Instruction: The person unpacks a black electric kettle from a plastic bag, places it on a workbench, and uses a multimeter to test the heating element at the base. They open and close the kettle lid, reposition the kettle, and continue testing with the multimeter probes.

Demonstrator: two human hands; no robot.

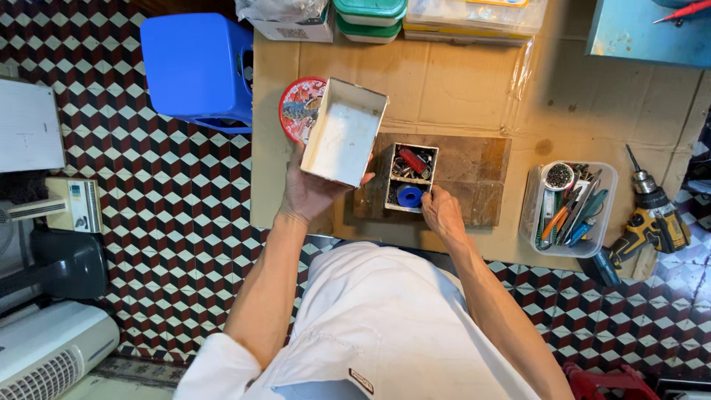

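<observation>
My left hand (309, 194) holds up a white rectangular box lid (343, 133), tilted with its hollow side toward me. My right hand (443, 212) rests with fingers curled on the near right corner of a small open box (412, 178) that stands on a brown wooden board (474, 172). Inside the box lie a blue ring-shaped roll (409, 196), a red piece (412, 159) and several small metal parts. The board lies on flattened cardboard (459, 89) spread over the tiled floor.
A round red patterned tin lid (298, 107) lies behind the white lid. A blue plastic stool (198, 68) stands at the left. A clear tub of hand tools (566, 209) and a yellow cordless drill (652, 222) lie at the right. Stacked containers (370, 18) sit at the far edge.
</observation>
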